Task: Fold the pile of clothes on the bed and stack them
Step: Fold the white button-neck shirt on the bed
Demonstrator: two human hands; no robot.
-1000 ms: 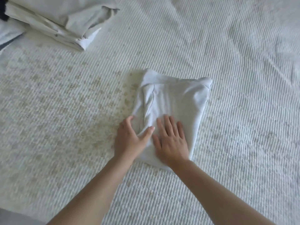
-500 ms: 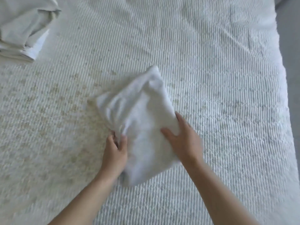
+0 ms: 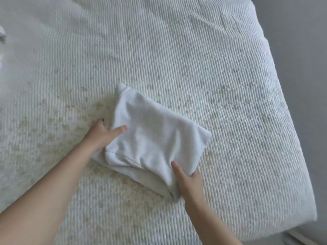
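Note:
A folded white garment (image 3: 154,137) is held just above the bed's ribbed white cover (image 3: 221,76), near the middle of the head view. My left hand (image 3: 104,134) grips its left edge, thumb on top and fingers tucked underneath. My right hand (image 3: 187,181) grips its near right corner, thumb over the cloth and fingers below. The garment sags a little between the two hands, with one corner sticking up at the far left.
A scrap of pale cloth (image 3: 2,35) shows at the far left edge. The bed's right edge (image 3: 290,131) drops to a grey floor (image 3: 300,32). Bare cover stretches beyond and to the right of the garment.
Both hands went from lying flat on the garment to gripping its edges and lifting it. It has turned and shifted right, and the stack at the far left has slid almost out of view.

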